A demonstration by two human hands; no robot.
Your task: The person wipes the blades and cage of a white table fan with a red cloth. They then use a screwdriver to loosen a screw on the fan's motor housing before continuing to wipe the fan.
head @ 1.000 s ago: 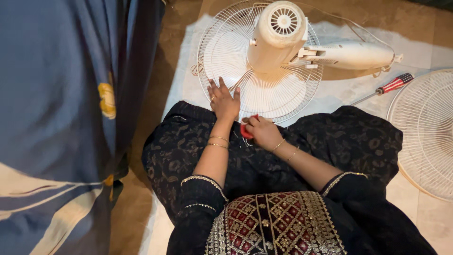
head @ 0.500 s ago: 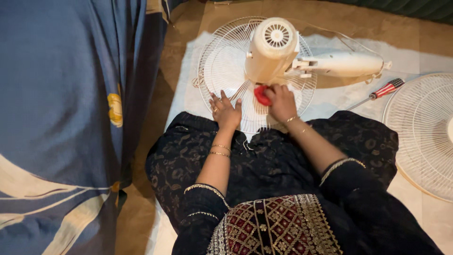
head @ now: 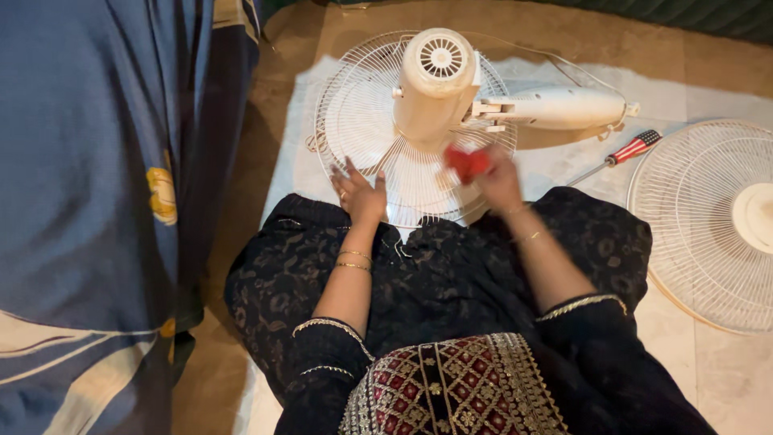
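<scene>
Since half a second ago, the right hand [head: 499, 181] has slid rightward with its red cloth [head: 467, 163], fingers closed around it, blurred, against the fan grille [head: 354, 121] below the cream motor housing [head: 435, 80]. Left hand [head: 358, 193] lies flat and open on the grille's near rim. Beside them lie a screwdriver [head: 624, 151], a loose grille [head: 700, 225] and blue fabric [head: 97, 161].

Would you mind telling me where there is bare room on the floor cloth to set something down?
Bare cloth lies between the motor housing, the screwdriver and the right hand. Crowded spots: the fan grille under the left hand, and the loose grille.
</scene>
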